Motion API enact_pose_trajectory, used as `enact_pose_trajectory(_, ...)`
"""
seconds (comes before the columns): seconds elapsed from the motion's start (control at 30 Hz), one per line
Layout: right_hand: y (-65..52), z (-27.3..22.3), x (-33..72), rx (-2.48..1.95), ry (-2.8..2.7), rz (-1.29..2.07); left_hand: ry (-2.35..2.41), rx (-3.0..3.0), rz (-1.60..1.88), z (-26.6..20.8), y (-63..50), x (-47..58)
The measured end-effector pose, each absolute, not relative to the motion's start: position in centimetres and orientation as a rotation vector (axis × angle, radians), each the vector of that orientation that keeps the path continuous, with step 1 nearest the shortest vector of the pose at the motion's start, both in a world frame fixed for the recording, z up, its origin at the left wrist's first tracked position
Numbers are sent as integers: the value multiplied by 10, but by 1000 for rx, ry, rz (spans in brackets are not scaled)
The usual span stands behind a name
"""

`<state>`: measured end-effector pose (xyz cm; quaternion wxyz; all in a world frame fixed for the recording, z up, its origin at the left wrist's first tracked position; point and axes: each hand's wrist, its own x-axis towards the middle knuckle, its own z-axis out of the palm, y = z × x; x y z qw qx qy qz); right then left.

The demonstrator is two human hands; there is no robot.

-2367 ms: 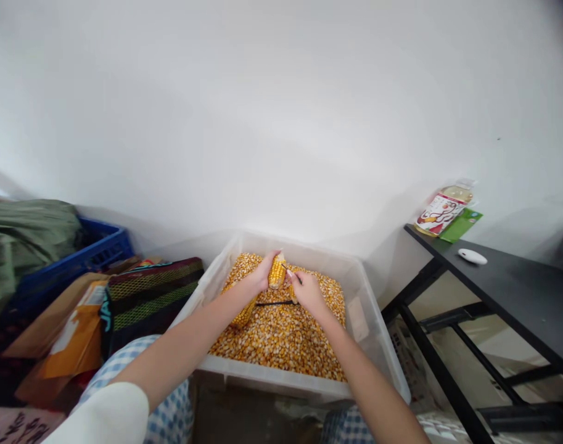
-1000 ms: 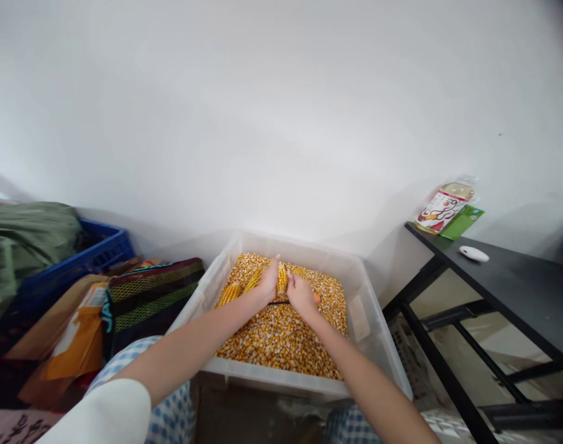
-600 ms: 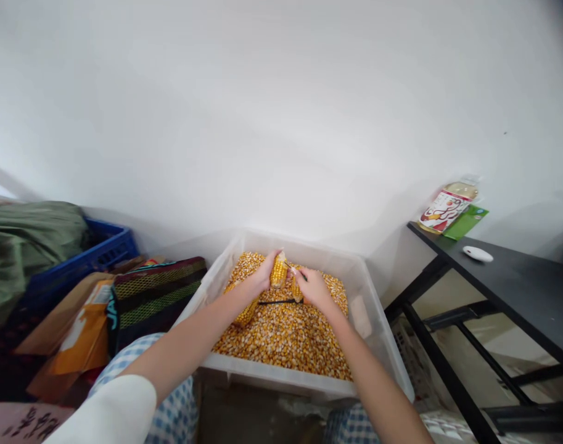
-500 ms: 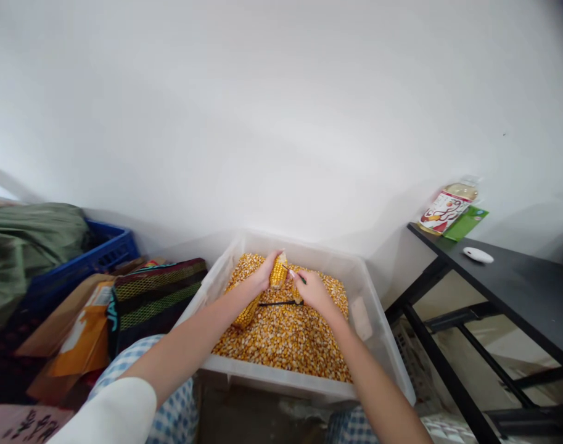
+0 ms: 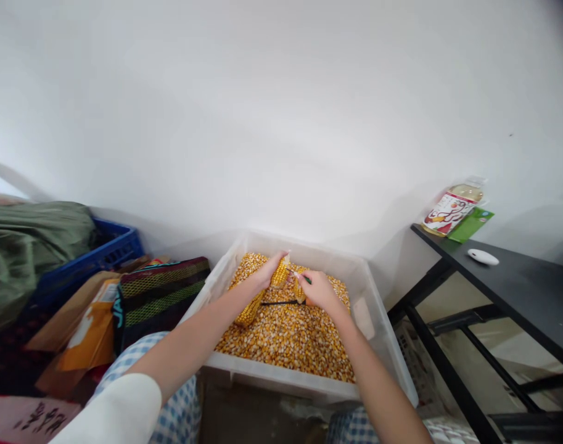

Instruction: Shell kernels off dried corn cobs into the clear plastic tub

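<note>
My left hand (image 5: 268, 271) is closed around an ear of corn (image 5: 279, 276), holding it tilted above the loose kernels (image 5: 285, 342). Just to its right, my right hand (image 5: 317, 287) grips a thin pointed tool like a screwdriver (image 5: 308, 280), with a bit of green showing at the handle. The tool's tip is at the ear's right side; whether it touches is too small to tell. A second ear (image 5: 248, 312) lies on the kernels below my left wrist. Another ear (image 5: 300, 290) is partly hidden by my right hand, near a thin black rod (image 5: 280, 303).
A translucent plastic bin (image 5: 281, 377) holds the kernels against the white wall. To the right stands a black table (image 5: 531, 283) with a bottle (image 5: 452, 208), a green packet (image 5: 470, 225) and a white oval object (image 5: 483, 256). At left are a blue crate (image 5: 119, 245) and cardboard (image 5: 84, 333).
The camera view has shifted slightly. My right hand has drawn a little to the right, away from the ear, with the tool still in it. My left hand keeps its hold.
</note>
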<state>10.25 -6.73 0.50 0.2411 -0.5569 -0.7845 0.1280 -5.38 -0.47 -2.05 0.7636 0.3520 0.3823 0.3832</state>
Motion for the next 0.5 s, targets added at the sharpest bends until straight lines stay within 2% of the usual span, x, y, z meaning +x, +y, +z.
enact_pose_trajectory(0.23, -69, 6, 105, -1525, -2208, 332, 873, 836, 828, -27, -2, -54)
enact_pose_trajectory(0.5, -66, 5, 112, -1484, -2310, 405, 1084, 1182, 934, -15, -15, -56)
